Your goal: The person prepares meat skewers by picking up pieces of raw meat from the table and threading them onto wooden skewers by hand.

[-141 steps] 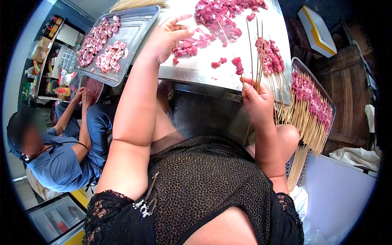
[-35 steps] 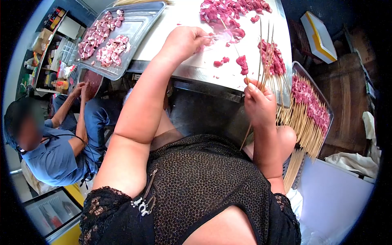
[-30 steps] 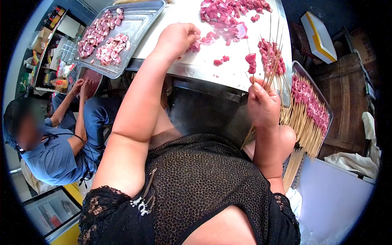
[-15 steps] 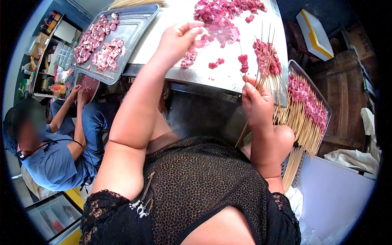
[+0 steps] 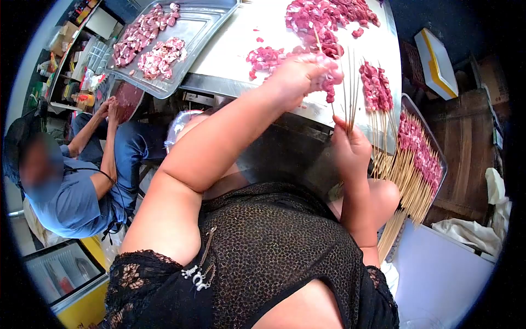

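Note:
My right hand is closed round several thin wooden skewers, their tips pointing up over the table edge. One of them carries red meat pieces near its upper part. At that skewer my left hand has its fingers pressed on pale pink meat; the fingertips are partly blurred. Behind the left hand lies a heap of cut red meat, with a smaller pile to its left. Loaded meat skewers rest on the table just right of the held skewers.
The white table has a metal edge. A metal tray with two meat piles stands at its left. Another tray at the right holds many loaded skewers. A person sits at the left, hands at a reddish basin. A white-yellow box stands back right.
My left hand has moved right, from the smaller meat pile to the skewer held by my right hand. The view has shifted slightly.

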The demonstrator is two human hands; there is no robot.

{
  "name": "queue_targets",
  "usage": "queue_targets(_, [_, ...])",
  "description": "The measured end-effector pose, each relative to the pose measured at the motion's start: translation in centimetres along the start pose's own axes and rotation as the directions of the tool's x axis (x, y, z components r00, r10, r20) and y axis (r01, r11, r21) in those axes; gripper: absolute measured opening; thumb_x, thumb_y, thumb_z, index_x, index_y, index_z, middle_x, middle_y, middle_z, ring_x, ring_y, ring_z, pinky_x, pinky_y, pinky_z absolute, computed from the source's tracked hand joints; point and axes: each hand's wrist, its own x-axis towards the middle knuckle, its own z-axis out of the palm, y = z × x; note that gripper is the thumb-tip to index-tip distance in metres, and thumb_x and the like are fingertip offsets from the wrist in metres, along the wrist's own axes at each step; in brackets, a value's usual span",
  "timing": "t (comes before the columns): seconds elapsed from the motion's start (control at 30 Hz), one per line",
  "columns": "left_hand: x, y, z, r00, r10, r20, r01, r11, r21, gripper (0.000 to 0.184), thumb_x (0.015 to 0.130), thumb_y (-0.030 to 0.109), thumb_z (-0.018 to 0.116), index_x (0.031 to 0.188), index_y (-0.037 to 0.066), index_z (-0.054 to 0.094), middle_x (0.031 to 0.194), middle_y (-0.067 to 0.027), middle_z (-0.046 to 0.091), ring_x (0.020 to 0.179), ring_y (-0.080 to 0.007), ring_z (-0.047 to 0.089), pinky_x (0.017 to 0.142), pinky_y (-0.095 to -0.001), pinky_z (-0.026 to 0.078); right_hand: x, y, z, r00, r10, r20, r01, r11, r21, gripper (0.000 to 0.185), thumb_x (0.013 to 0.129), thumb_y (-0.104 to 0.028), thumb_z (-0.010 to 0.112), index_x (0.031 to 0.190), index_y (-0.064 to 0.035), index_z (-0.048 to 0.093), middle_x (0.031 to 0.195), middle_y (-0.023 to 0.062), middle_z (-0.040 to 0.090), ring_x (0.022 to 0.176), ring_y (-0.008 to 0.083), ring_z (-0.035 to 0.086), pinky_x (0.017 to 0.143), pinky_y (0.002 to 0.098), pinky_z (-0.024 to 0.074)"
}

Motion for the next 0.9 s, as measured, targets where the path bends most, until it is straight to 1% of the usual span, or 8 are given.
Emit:
queue_targets(0.1, [-0.1, 0.3, 0.5, 0.998, -0.065, -0.024, 0.065, 0.998, -0.009, 0.025, 0.091, 0.015, 0.054, 0.108, -0.002, 0.056, 0.098, -0.0132, 0.064, 0.088, -0.0177, 0.061, 0.07, -0.0286, 0.05, 0.3, 0.0, -0.6, 0.978, 0.198, 0.059, -0.206, 0.914, 0.351, 0.019, 0.088, -0.008, 0.057, 0.105, -0.0015, 0.064, 0.067, -0.0023, 0.054, 0.058, 0.0046, 0.046, 0.052, 0.0181, 0.0356])
queue_targets(0.17, [-0.2, 3.1, -0.3, 0.99, -0.114, 0.079, 0.044, 0.798, 0.601, 0.025, 0.088, 0.015, 0.057, 0.108, 0.0, 0.059, 0.101, -0.0109, 0.064, 0.088, -0.0148, 0.061, 0.074, -0.0271, 0.049, 0.5, -0.5, -0.9, 0.986, 0.159, 0.052, -0.167, 0.916, 0.364, 0.02, 0.089, -0.008, 0.056, 0.107, -0.0008, 0.062, 0.069, -0.0036, 0.054, 0.056, 0.0021, 0.042, 0.049, 0.0157, 0.0304])
queue_targets(0.23, [0.9, 4.3, -3.8, 0.906, 0.312, 0.285, -0.414, 0.517, 0.749, 0.022, 0.083, 0.014, 0.062, 0.103, 0.003, 0.065, 0.103, -0.0046, 0.064, 0.089, -0.0088, 0.058, 0.082, -0.0251, 0.046, 0.6, -1.1, -1.2, 0.986, 0.164, 0.018, -0.157, 0.904, 0.396, 0.021, 0.089, -0.008, 0.057, 0.107, -0.0002, 0.062, 0.069, -0.0029, 0.054, 0.054, 0.0016, 0.041, 0.048, 0.0153, 0.0297])
queue_targets(0.3, [-0.3, 7.5, -5.2, 0.926, 0.371, -0.061, -0.143, 0.498, 0.855, 0.021, 0.083, 0.012, 0.062, 0.102, 0.002, 0.065, 0.094, -0.0047, 0.067, 0.085, -0.0093, 0.06, 0.08, -0.024, 0.047, 0.8, -1.0, -1.6, 0.987, 0.16, 0.019, -0.154, 0.898, 0.413, 0.021, 0.089, -0.009, 0.057, 0.108, -0.0001, 0.061, 0.07, -0.0024, 0.054, 0.053, 0.0013, 0.04, 0.047, 0.015, 0.0287])
queue_targets(0.53, [0.0, 6.7, -9.4, 0.966, 0.259, 0.002, 0.049, -0.191, 0.98, 0.022, 0.072, 0.024, 0.069, 0.087, 0.007, 0.069, 0.079, -0.0112, 0.066, 0.072, -0.0245, 0.063, 0.069, -0.0335, 0.049, 1.1, -0.1, -1.4, 0.989, 0.144, 0.043, -0.149, 0.912, 0.383, 0.022, 0.089, -0.009, 0.056, 0.109, 0.0005, 0.06, 0.07, -0.0024, 0.055, 0.054, 0.0016, 0.041, 0.048, 0.0151, 0.0304])
queue_targets(0.67, [-0.2, 7.6, -8.8, 0.976, 0.204, -0.079, 0.099, -0.087, 0.991, 0.02, 0.074, 0.017, 0.069, 0.088, 0.003, 0.066, 0.083, -0.0097, 0.067, 0.073, -0.0182, 0.063, 0.068, -0.0298, 0.049, 1.0, -0.1, -1.3, 0.989, 0.14, 0.056, -0.151, 0.909, 0.389, 0.022, 0.089, -0.009, 0.056, 0.108, 0.0002, 0.061, 0.07, -0.0025, 0.055, 0.055, 0.0016, 0.042, 0.048, 0.0153, 0.0314])
queue_targets(0.73, [-0.6, 7.7, -9.5, 0.97, 0.211, -0.121, 0.027, 0.401, 0.916, 0.017, 0.075, 0.011, 0.068, 0.089, 0.002, 0.064, 0.083, -0.0079, 0.067, 0.073, -0.015, 0.063, 0.067, -0.0272, 0.049, 0.9, -0.1, -1.2, 0.987, 0.148, 0.065, -0.162, 0.897, 0.412, 0.022, 0.089, -0.009, 0.056, 0.108, 0.0, 0.061, 0.069, -0.0026, 0.054, 0.055, 0.0016, 0.042, 0.048, 0.0153, 0.0315])
queue_targets(0.9, [-0.5, 7.7, -8.6, 0.961, 0.216, -0.171, -0.073, 0.799, 0.597, 0.016, 0.079, 0.007, 0.065, 0.094, 0.003, 0.062, 0.085, -0.0058, 0.066, 0.075, -0.0123, 0.063, 0.068, -0.0251, 0.051, 0.8, -0.3, -0.8, 0.977, 0.183, 0.113, -0.213, 0.9, 0.38, 0.021, 0.089, -0.008, 0.056, 0.107, -0.0011, 0.063, 0.068, -0.0034, 0.054, 0.055, 0.0008, 0.041, 0.049, 0.015, 0.0309])
